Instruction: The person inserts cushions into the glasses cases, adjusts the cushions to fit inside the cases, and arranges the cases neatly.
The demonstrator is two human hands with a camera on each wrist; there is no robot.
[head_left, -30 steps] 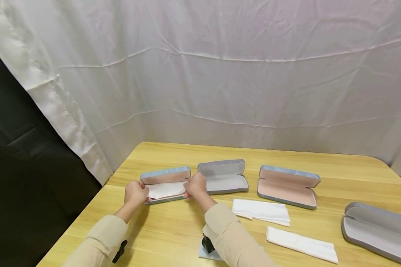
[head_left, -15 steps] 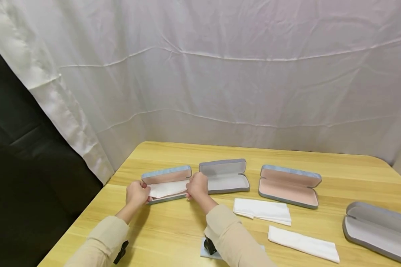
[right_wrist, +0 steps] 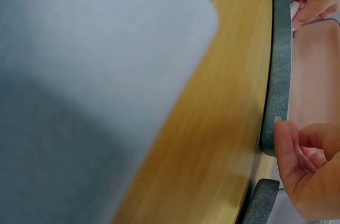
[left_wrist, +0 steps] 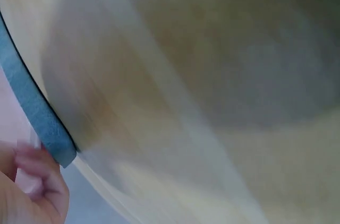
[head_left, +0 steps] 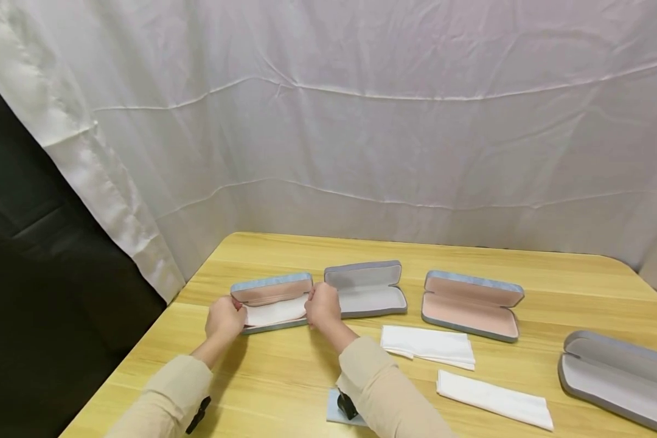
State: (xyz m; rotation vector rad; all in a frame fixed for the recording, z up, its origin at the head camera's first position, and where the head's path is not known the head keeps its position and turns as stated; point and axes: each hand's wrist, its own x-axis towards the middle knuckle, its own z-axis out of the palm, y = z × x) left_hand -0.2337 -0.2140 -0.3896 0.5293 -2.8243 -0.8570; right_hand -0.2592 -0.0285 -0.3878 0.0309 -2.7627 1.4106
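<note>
A blue glasses case (head_left: 276,326) with a pink lining lies open at the left of the table, its lid raised at the back. Inside it is a folded white cloth (head_left: 274,312). My left hand (head_left: 224,316) holds the cloth's left end, fingers bent at the case's corner. At the other end, my right hand (head_left: 323,304) pinches with curled fingers at the cloth's right end. In the right wrist view, one fingertip of the right hand (right_wrist: 311,165) touches the case's front wall (right_wrist: 279,70). The left wrist view catches only part of the left hand (left_wrist: 32,187).
Just right of my right hand stands an open grey case (head_left: 369,300). Beyond it are another pink-lined case (head_left: 471,307) and a long grey case (head_left: 618,386). Two folded white cloths (head_left: 427,347) lie nearer. A light-blue flat piece (head_left: 336,413) lies under my right forearm.
The white cloth has settled lower and further forward in the case, showing more pink lining behind it. Both hands stay at the case's ends with only slight finger movement.
</note>
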